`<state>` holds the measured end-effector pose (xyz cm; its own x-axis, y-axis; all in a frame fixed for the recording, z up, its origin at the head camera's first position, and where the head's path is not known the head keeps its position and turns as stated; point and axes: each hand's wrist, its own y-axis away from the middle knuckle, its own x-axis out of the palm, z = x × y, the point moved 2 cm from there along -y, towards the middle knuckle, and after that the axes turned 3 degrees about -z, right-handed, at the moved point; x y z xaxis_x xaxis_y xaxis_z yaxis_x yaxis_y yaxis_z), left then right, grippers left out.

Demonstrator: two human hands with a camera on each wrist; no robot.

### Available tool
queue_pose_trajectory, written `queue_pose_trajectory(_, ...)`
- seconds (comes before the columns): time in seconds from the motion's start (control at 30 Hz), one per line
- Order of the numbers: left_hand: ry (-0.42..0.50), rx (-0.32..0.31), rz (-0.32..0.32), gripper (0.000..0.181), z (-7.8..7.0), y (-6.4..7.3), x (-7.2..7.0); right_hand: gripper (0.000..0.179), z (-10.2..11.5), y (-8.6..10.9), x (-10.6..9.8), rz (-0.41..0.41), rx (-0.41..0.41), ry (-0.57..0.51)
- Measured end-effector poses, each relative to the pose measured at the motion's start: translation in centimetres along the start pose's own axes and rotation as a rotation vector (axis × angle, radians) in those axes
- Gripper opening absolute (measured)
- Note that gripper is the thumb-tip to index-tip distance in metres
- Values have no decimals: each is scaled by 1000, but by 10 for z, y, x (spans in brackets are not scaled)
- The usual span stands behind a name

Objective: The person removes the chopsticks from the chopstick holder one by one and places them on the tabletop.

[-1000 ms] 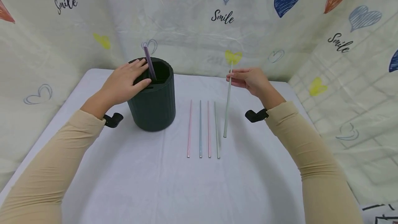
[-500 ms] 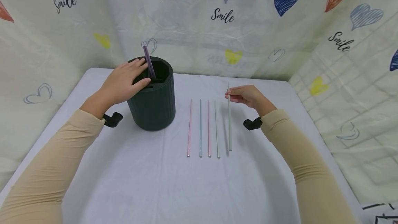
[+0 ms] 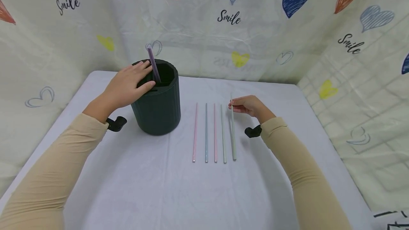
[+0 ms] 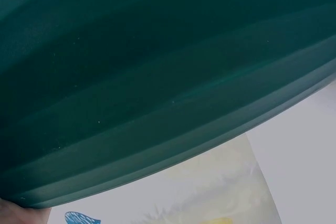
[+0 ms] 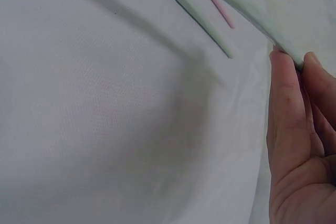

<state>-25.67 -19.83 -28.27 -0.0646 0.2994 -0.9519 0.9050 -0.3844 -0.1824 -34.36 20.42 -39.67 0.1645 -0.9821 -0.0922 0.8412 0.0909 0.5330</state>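
Note:
My right hand [image 3: 248, 106] pinches a pale green straw [image 3: 233, 136] near its far end, between thumb and fingertips. The straw's near end is close to the white tabletop; whether it touches cannot be told. In the right wrist view, thumb and fingers meet on that straw [image 5: 257, 18]. Just left of it lies another green straw [image 3: 223, 134], then a pink straw [image 3: 215, 134], a blue straw [image 3: 206, 134] and another pink straw [image 3: 195, 134], roughly parallel. My left hand [image 3: 126, 82] rests, fingers extended, on the top of a dark green ribbed container [image 3: 158, 113].
Something purple and straw-like [image 3: 153, 65] leans out of the container's opening. A white cloth [image 3: 179, 198] covers the table. Behind it hangs a pale curtain [image 3: 198, 42] printed with hearts. Each wrist wears a black camera mount [image 3: 253, 131].
My right hand has lowered the green straw and brought it nearer, then slightly left, so it now lines up beside the row. The left hand and container have stayed put.

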Motion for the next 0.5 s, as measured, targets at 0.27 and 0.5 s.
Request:
queue_pose_trajectory(0.27, -3, 1, -3, 67, 0, 0, 0, 38, -9, -9, 0, -6, 63, 2)
queue_pose_trajectory(0.5, -13, -9, -3, 67, 2, 0, 2, 34, -17, -18, 3, -39, 97, 30)
